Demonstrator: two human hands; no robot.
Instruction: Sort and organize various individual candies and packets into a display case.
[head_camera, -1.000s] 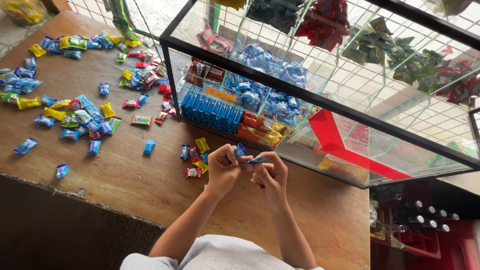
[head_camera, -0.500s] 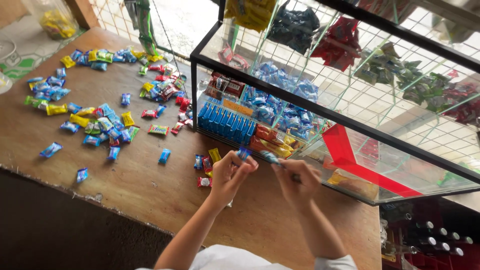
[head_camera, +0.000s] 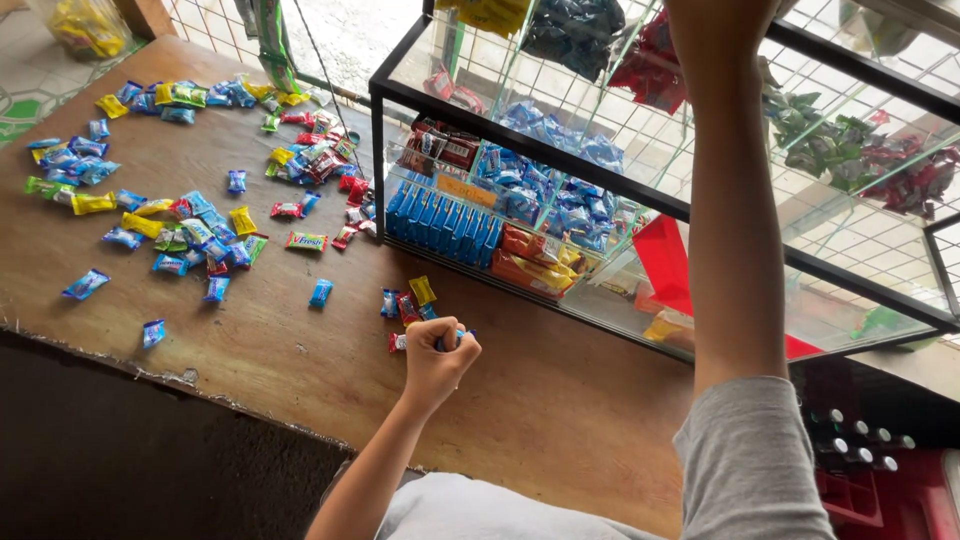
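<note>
While my left hand (head_camera: 437, 355) is curled around a small blue sweet (head_camera: 452, 339) on the worktop (head_camera: 560, 400), it feels light and crinkly; my right hand is out of sight.

Single head-worn cam, looking steeply down from above the person's shoulders onto a wooden table (head_camera: 250, 350) and facing a glass display case (head_camera: 640, 200) at its far edge. Close range: left hand (head_camera: 437, 362) near centre frame, right arm (head_camera: 735, 200) rising past the top edge. No 2nd view to overlap.
</note>
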